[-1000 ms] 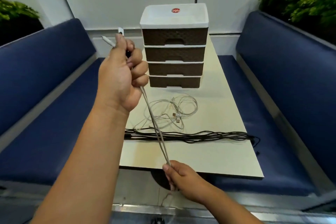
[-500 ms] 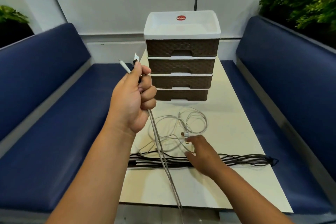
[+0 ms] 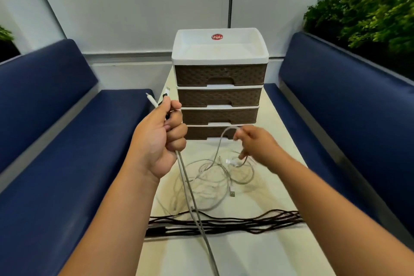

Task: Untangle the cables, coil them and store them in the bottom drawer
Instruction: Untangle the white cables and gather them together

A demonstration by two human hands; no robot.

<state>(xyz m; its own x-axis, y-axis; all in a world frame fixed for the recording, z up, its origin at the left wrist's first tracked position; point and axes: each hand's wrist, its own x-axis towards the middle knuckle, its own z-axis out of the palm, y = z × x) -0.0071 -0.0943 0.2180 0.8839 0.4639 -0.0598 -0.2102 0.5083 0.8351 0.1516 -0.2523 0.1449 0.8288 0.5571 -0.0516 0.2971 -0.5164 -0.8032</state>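
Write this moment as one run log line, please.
left hand: grips white cable ends | right hand: lifts white cable loop | bottom drawer: closed

The cream table (image 3: 280,251) bears a four-drawer unit (image 3: 219,87); before the unit lie tangled white cables (image 3: 215,177), then black cable (image 3: 224,223).

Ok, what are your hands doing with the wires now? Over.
Left hand grips white cable ends. Right hand lifts a loop from the white tangle. Bottom drawer shut. Black cable lies across the table.
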